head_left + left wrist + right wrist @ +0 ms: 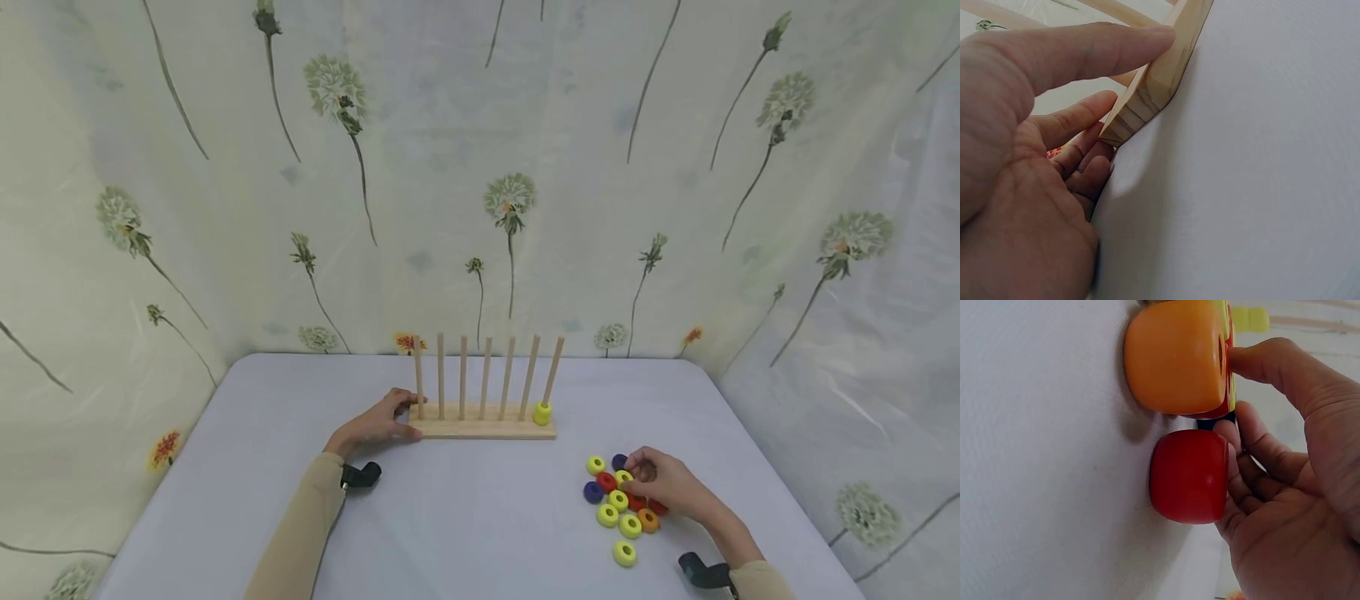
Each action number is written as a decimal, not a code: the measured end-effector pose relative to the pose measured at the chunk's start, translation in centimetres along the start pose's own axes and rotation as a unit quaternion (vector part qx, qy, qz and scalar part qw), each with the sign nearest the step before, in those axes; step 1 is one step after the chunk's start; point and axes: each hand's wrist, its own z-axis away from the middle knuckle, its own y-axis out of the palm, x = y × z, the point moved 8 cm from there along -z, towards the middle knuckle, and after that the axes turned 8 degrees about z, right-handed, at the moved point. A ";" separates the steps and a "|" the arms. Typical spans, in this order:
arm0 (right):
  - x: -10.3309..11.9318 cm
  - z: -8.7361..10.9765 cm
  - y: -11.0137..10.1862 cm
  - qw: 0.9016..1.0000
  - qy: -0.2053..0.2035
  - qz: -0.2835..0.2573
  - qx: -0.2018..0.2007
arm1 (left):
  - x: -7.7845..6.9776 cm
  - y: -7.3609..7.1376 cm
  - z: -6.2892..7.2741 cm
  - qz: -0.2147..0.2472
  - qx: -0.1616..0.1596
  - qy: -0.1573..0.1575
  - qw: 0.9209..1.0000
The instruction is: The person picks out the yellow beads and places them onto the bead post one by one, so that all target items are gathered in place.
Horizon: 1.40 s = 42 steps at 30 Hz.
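Left hand (380, 422) on pale wooden seven-peg rack (480, 431), right hand (666, 482) at multicoloured round holed beads (612, 503).
Left fingers pinch rack's left end on white worktop (465, 525); beads right of rack, can't tell if right fingers pinch one.

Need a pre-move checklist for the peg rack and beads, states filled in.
1. Wooden peg rack flat on the table: ok.
2. Left hand gripping the rack's left end: ok.
3. Rightmost peg bare: not ok, yellow on its base.
4. Other six pegs bare: ok.
5. Right hand securely holding a bead: cannot tell, contact partly hidden.
6. Nearest yellow bead hole up: ok.
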 end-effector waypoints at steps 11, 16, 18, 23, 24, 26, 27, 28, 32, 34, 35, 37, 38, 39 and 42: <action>-0.2 -0.5 0.1 1.000 0.009 0.010 -0.011 | 0.0 -0.1 -0.1 0.002 -0.006 0.004 1.000; -0.4 -0.7 0.4 1.000 0.003 0.013 -0.016 | 0.0 -0.1 0.0 0.006 -0.006 0.002 1.000; -0.4 -0.7 0.4 1.000 0.001 0.013 -0.018 | 0.1 -0.1 -0.1 0.007 -0.005 0.002 1.000; -0.4 -0.8 0.4 1.000 -0.005 0.015 -0.021 | 0.1 -0.1 -0.1 0.002 -0.007 0.005 1.000; -0.5 -0.8 0.4 1.000 -0.004 0.015 -0.022 | 0.1 0.0 -0.2 0.001 -0.007 0.006 1.000; -0.6 -0.9 0.4 1.000 -0.007 0.015 -0.021 | 0.0 0.0 -0.1 -0.004 -0.008 0.007 1.000; -0.8 -1.0 0.5 1.000 -0.005 0.010 -0.021 | 0.0 0.0 -0.1 -0.004 -0.008 0.006 1.000; -0.9 -1.0 0.5 1.000 -0.005 0.005 -0.021 | -0.1 0.0 -0.1 -0.003 -0.008 0.005 1.000; -0.9 -1.2 0.5 1.000 -0.010 -0.015 -0.020 | -0.3 0.1 0.1 0.000 -0.009 0.005 1.000; -0.8 -1.3 0.3 0.999 -0.011 -0.025 -0.021 | -0.3 0.1 0.1 0.003 -0.009 0.004 1.000; -0.7 -1.3 0.2 0.999 -0.014 -0.029 -0.023 | -0.3 0.1 0.1 0.004 -0.008 0.004 1.000; -0.3 -1.4 0.0 0.999 -0.019 -0.034 -0.029 | -0.4 0.1 0.1 0.005 -0.008 0.005 1.000; 0.0 -1.4 -0.2 0.999 -0.022 -0.036 -0.033 | -0.3 0.1 0.1 0.003 -0.008 0.004 1.000; 0.3 -1.4 -0.4 0.998 -0.026 -0.039 -0.039 | -0.3 0.1 0.1 0.001 -0.007 0.003 1.000; 1.3 -1.5 -1.0 0.997 -0.040 -0.038 -0.059 | -0.2 0.0 0.0 -0.003 -0.009 0.004 1.000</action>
